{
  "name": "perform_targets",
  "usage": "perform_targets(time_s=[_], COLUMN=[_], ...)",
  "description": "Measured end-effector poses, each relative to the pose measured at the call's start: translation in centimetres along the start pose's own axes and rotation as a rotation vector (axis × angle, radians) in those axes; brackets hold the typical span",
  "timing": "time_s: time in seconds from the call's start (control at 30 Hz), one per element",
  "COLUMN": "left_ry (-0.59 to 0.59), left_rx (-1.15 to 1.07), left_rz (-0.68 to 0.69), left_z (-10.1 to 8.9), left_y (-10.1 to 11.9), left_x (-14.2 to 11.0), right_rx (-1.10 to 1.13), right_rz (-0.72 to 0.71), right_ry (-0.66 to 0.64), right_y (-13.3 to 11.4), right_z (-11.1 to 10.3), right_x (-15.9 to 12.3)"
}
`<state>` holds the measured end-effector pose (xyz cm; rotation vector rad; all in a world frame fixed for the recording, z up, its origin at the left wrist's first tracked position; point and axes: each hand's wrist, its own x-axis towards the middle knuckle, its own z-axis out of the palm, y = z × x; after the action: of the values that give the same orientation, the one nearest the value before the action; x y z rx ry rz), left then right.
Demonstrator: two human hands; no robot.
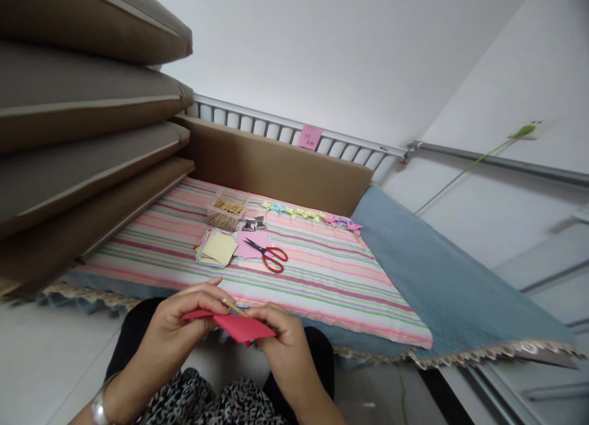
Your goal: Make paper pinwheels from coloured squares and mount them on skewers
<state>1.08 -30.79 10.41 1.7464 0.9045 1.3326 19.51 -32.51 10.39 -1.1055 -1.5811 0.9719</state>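
Above my lap, my left hand (pixel 186 317) pinches one side of a folded red paper (pixel 242 328). My right hand (pixel 283 332) grips its other side with thumb and fingers. A short wooden stick (pixel 235 308) lies along the upper edge of the paper, between the two hands; which fingers hold it I cannot tell. Beyond the hands, scissors (pixel 273 259) with red handles rest partly on pink paper (pixel 252 242). Beside them is a stack of coloured paper squares (pixel 219 249), a pale yellow one on top.
A clear plastic box (pixel 224 213) of wooden sticks stands on the striped cloth (pixel 322 278), near small shiny pieces (pixel 253 223). Pinwheel-like folded papers (pixel 304 214) form a row behind. Brown cushions (pixel 92 118) are stacked at left; a brown panel (pixel 271 161) borders the back.
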Motion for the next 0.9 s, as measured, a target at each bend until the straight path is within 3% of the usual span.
perform_targets(time_s=[0.9], left_ry=[-0.005], left_rx=[0.0], left_rz=[-0.009], left_z=[0.13], left_y=[0.18], left_x=[0.31], right_rx=[-0.011], right_rz=[0.022], right_ry=[-0.005], right_y=[0.16], right_z=[-0.32], right_x=[0.03])
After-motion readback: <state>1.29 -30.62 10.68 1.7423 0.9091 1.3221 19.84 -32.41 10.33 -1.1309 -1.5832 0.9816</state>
